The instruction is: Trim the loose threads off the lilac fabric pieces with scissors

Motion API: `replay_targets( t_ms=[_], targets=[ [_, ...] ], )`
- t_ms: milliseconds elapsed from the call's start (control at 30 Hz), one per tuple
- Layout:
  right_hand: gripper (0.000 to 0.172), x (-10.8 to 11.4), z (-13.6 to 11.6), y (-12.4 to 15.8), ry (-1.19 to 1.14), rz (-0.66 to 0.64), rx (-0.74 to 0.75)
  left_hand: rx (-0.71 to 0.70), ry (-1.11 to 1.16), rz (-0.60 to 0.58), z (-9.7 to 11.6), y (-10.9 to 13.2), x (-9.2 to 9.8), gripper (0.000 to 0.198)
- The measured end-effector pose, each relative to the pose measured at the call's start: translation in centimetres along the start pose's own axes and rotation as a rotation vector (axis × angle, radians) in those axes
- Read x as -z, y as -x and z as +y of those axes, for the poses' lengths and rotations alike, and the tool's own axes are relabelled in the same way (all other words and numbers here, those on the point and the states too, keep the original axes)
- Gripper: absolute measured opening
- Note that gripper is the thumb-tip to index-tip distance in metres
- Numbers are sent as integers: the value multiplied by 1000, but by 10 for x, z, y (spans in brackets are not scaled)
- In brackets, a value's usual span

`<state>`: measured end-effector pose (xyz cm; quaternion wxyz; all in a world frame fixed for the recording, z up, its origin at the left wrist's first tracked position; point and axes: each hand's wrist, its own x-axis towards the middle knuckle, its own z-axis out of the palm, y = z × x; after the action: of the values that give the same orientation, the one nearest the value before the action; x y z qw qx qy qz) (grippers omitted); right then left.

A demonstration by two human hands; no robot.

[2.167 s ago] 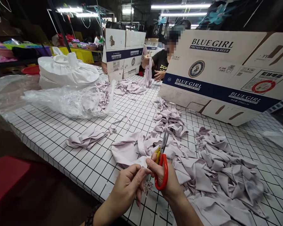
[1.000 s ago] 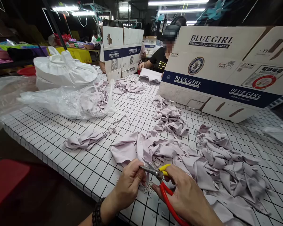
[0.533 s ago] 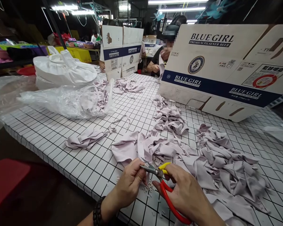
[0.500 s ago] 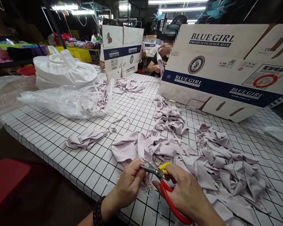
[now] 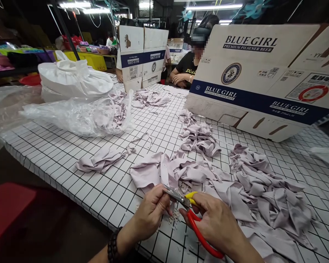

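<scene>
Head view. The right hand [image 5: 216, 219] has its fingers wrapped around red-and-yellow-handled scissors [image 5: 185, 201], the long axis running from four o'clock (handle) to ten o'clock (tips). The left hand [image 5: 149, 212] is nearer the tips; its fingers pinch narrowly, apparently on lilac fabric [image 5: 146, 171], the contact being hidden. This fabric spreads over the gridded bench [image 5: 57, 149] at eleven o'clock from them; clippings [image 5: 175, 217] lie at five.

Fabric [image 5: 276, 197] on table [image 5: 63, 160], cartons [image 5: 257, 64] behind
</scene>
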<state>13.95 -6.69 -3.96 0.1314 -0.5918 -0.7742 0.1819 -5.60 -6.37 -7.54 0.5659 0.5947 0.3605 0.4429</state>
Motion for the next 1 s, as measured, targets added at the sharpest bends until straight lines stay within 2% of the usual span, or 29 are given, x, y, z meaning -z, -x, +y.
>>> replay_targets(
  t_ms=[367,433,533,600,700,833,933,1000],
  targets=[
    [49,-8,4,-3,-148,-5,28,76,115,13,3,-1,-1,36],
    [50,-5,7,-3,-285,-68,-38,85,130,22,3,-1,-1,36],
    [42,6,14,-10,-670,-194,-238,83,129,48,0,4,0,34],
    [39,12,17,-23,-835,-200,-334,64,86,64,-2,10,-1,33],
    [37,8,8,-53,-811,-149,-373,2,-74,65,-2,21,-4,28],
    [27,-20,-20,-78,-765,-256,-346,-75,-287,-19,4,36,-5,24],
    [24,-32,-30,-78,-743,-247,-305,-55,-392,-82,12,42,9,19],
    [21,-29,-26,-74,-733,-220,-317,-22,-435,15,15,36,29,27]
  ],
)
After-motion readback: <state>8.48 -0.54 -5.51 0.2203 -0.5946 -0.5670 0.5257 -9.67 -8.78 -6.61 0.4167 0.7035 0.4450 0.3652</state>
